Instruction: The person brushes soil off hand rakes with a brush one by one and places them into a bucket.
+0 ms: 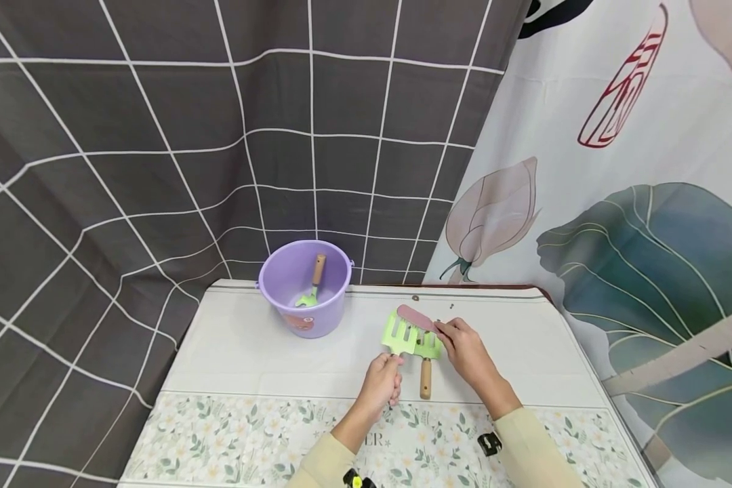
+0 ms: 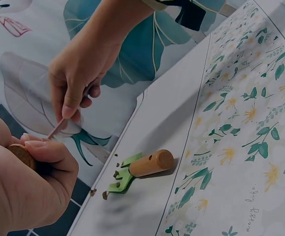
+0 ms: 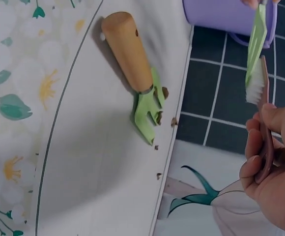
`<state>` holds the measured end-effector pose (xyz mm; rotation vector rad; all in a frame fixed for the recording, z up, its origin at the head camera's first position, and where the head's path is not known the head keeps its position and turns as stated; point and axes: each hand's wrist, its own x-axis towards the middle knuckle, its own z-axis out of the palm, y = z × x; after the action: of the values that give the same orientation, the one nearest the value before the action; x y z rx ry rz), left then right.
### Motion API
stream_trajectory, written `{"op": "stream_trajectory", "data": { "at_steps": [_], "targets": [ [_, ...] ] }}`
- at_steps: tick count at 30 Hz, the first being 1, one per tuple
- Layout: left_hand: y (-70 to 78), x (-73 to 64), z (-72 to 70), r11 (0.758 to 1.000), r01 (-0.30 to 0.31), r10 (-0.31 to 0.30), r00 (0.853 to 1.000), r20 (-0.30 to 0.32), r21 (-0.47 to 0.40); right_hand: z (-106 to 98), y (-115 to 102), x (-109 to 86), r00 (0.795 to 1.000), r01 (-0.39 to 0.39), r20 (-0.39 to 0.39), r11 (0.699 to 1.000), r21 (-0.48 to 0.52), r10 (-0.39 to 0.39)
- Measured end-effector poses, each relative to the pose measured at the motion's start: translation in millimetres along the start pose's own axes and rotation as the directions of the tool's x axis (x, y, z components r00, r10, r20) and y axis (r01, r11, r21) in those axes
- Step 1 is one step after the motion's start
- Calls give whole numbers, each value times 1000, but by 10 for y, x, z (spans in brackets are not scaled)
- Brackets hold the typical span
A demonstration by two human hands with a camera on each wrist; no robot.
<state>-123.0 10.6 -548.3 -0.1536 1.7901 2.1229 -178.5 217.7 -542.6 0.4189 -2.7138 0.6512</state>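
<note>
My left hand (image 1: 379,383) grips the wooden handle of a green garden fork (image 1: 395,335), its tines held up over the table. In my right hand (image 1: 471,356) is a pink brush (image 1: 416,317); in the right wrist view the white bristles (image 3: 254,88) rest against the fork's green head, seen nearly edge-on. A second green garden fork (image 3: 130,54) with a wooden handle lies on the table below, between the hands, tines toward the back edge. Brown crumbs (image 3: 174,122) are scattered around its tines.
A purple bucket (image 1: 305,325) stands at the table's back left, with a green wooden-handled tool (image 1: 318,270) leaning inside. The white table (image 1: 238,366) has a floral-printed front strip. A dark checked curtain (image 1: 280,163) and a white printed one hang behind.
</note>
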Motion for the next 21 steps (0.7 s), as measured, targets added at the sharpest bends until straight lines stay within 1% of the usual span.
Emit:
{"op": "stream_trajectory", "data": {
  "at_steps": [6,11,13,17,21],
  "targets": [
    [31,-13,-3,1000,3,-3,1000,11,-11,29,76,109,997,-77,-8,997,11,77],
    [57,-8,-17,1000,-3,3,1000,13,-18,13,108,132,992,-124,-8,992,34,125],
    [54,-6,-22,1000,-2,2,1000,10,-16,-1,109,122,993,-121,-7,992,37,121],
    [30,8,-21,1000,4,-4,1000,5,-8,-48,78,85,996,-87,-9,995,42,87],
    [12,31,-16,1000,3,-3,1000,7,-5,-97,-11,33,999,-52,11,998,45,52]
  ]
}}
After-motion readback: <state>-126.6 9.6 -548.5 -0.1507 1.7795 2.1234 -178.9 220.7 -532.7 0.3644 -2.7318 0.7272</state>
